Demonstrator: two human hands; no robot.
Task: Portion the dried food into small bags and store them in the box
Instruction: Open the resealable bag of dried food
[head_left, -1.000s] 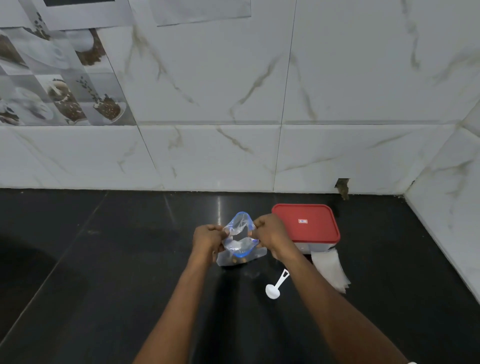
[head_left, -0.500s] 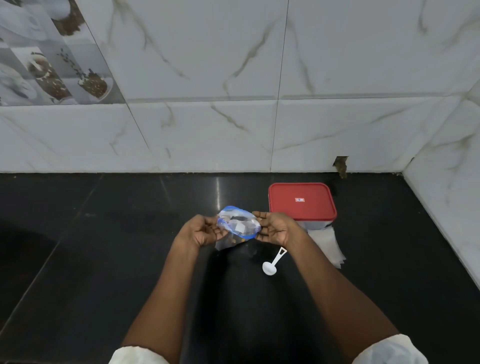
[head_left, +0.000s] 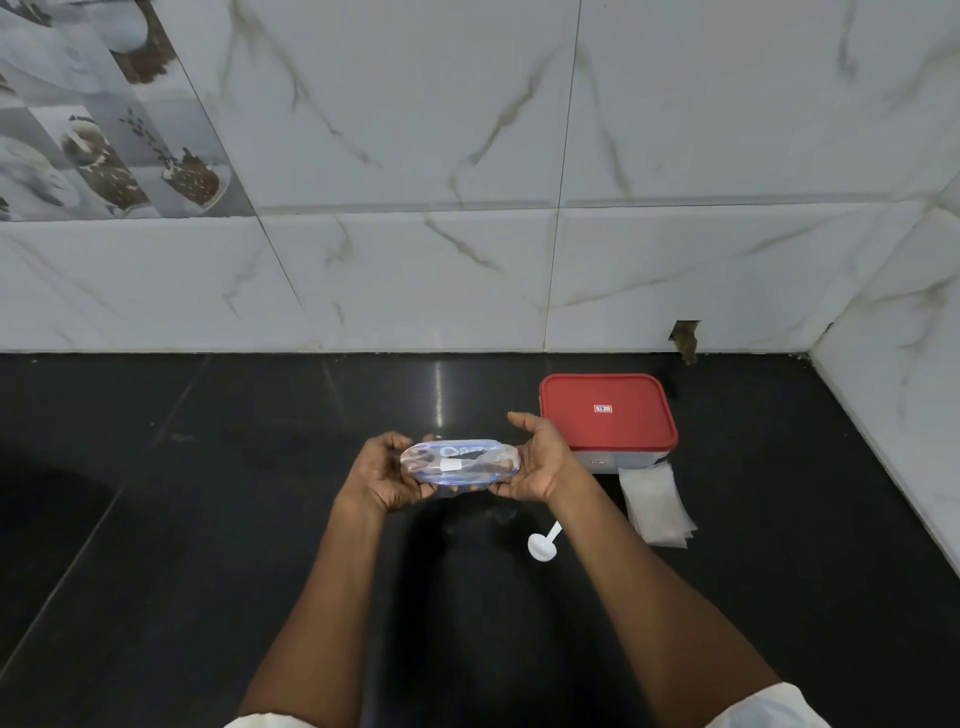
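Observation:
A clear zip bag with blue edging (head_left: 460, 462), holding some brown dried food, is held between both hands above the black counter. My left hand (head_left: 387, 478) grips its left end with curled fingers. My right hand (head_left: 535, 465) holds its right end, thumb under and fingers arched over it. The bag's mouth faces me and looks pulled wide. A box with a red lid (head_left: 608, 418) stands shut just right of my right hand. A white scoop (head_left: 543, 541) lies on the counter below my right wrist.
A stack of small clear bags (head_left: 657, 506) lies in front of the box. The black counter (head_left: 208, 519) runs left and toward me. White marble tile walls (head_left: 415, 260) close the back and the right side.
The bag has been lifted off the counter and tipped so its mouth faces me. Both hands have moved apart to its ends, stretching it flat and wide.

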